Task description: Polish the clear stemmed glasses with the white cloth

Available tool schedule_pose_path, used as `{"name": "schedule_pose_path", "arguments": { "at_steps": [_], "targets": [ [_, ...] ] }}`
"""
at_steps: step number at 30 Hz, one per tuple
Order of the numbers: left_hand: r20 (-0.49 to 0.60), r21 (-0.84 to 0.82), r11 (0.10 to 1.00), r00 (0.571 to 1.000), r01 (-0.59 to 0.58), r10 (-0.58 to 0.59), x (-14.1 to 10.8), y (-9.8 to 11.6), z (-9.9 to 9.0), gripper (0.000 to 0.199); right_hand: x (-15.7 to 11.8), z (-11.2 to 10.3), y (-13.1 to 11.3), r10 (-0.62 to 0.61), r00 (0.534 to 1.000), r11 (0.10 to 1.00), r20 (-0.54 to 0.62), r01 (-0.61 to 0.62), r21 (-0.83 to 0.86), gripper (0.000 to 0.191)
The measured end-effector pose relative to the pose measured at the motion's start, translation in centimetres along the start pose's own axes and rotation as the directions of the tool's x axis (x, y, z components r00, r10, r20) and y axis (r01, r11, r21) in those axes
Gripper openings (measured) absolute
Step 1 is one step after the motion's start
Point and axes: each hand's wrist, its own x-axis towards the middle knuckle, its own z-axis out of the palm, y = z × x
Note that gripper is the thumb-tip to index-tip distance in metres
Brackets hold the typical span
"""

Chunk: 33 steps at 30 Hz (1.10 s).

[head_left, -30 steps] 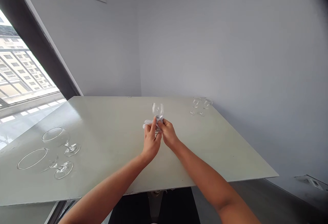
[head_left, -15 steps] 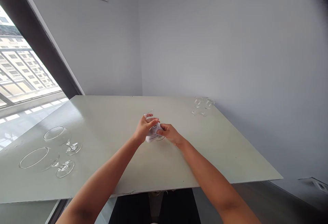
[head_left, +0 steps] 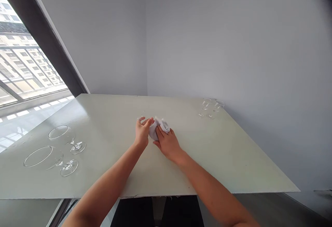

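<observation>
Over the middle of the pale table (head_left: pixel 124 116), a white cloth (head_left: pixel 154 130) is bunched between both hands, around a glass that it mostly hides. My left hand (head_left: pixel 142 130) is closed around the glass's left side, fingers curled at the rim. On the right, my right hand (head_left: pixel 168 144) presses the cloth against the glass, with its fingers over the folds. The glass's foot cannot be made out.
Two large stemmed glasses (head_left: pixel 68 168) (head_left: pixel 77 147) stand at the table's left. Two smaller glasses (head_left: pixel 206 106) (head_left: pixel 218 106) are at the far right corner. Walls (head_left: pixel 220 40) rise behind, and a window (head_left: pixel 20 61) is at the left.
My right hand has turned over and now lies across the cloth, whose bunched end has moved to the right. My left hand has tilted more upright. The view has shifted slightly.
</observation>
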Motion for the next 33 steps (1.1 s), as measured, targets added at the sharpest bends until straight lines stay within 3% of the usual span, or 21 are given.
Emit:
{"name": "schedule_pose_path", "arguments": {
  "at_steps": [3,6,8,11,13,16,21,24,27,30,33],
  "targets": [
    [0.074,-0.002,0.994,0.991,-0.110,0.110,-1.4,0.5,0.5,0.053,0.3,0.8,-0.4,0.097,0.995,0.995,0.010,-0.097,-0.022,0.042],
    [0.238,-0.048,0.987,0.958,-0.154,0.161,-2.3,1.4,0.8,0.057,0.7,-0.7,0.4,0.187,0.976,0.936,0.111,-0.212,0.283,0.030],
    [0.383,-0.094,0.990,0.914,-0.107,0.135,-2.5,1.8,0.9,0.060,0.7,-1.9,0.9,0.195,0.933,0.747,0.302,-0.341,0.570,0.027],
    [0.495,-0.160,0.987,0.866,0.014,0.068,-2.2,2.0,0.8,0.056,0.4,-2.8,1.1,0.138,0.844,0.336,0.519,-0.533,0.777,0.034],
    [0.462,-0.225,0.971,0.886,0.084,0.030,-1.7,1.8,0.6,0.048,0.4,-2.7,0.8,0.179,0.822,0.137,0.541,-0.566,0.813,0.038],
    [0.344,-0.306,0.943,0.939,0.131,-0.018,-0.7,1.3,0.3,0.037,0.6,-2.2,0.0,0.304,0.792,-0.070,0.530,-0.536,0.841,0.040],
    [0.200,-0.307,0.951,0.975,-0.026,0.092,-0.2,0.9,0.5,0.037,0.8,-0.8,-0.8,0.379,0.739,-0.303,0.557,-0.470,0.829,0.042],
    [0.196,-0.214,0.954,0.948,-0.209,0.252,-1.2,0.6,0.9,0.047,0.7,-0.2,-1.0,0.419,0.763,-0.329,0.492,-0.377,0.866,0.039],
    [0.225,-0.137,0.900,0.872,-0.413,0.434,-2.2,0.0,1.3,0.058,0.6,0.0,-1.3,0.457,0.799,-0.277,0.392,-0.291,0.916,0.034],
    [0.228,-0.060,0.831,0.803,-0.553,0.551,-2.9,-0.9,1.7,0.058,0.4,0.1,-1.3,0.452,0.819,-0.164,0.353,-0.313,0.936,0.027],
    [0.268,0.036,0.768,0.747,-0.639,0.609,-3.2,-1.4,1.8,0.052,0.1,0.3,-1.1,0.417,0.817,0.019,0.399,-0.447,0.894,0.025]
  ]
}}
